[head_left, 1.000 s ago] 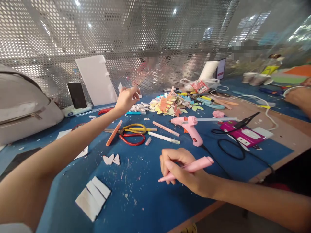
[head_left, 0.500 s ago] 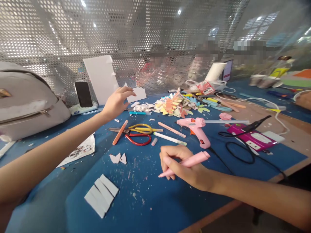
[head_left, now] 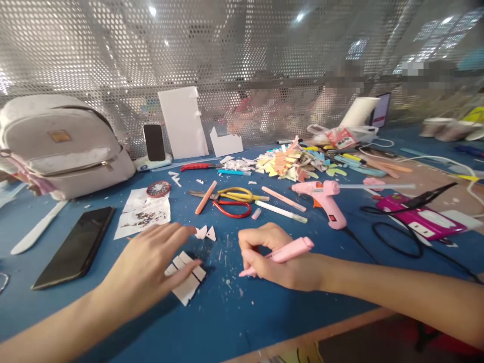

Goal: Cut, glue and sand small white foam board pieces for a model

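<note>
My right hand is closed round a pink marker, its tip pointing left just above the blue table. Fingers apart, my left hand hovers over several pale foam strips laid side by side, covering part of them. Two small pinkish cut pieces lie just beyond its fingertips; whether it touches them I cannot tell. Further back are scissors with one yellow and one red handle, an orange marker, a white pen and a small pink cap.
A pink glue gun with its cable lies at the right, beside a magenta power strip. Colourful scraps are heaped at the back. On the left are a phone, a scrap-covered paper and a grey backpack.
My left hand has come back from the white cut card at the rear to the foam strips. My right hand keeps the pink marker. The view has turned left.
</note>
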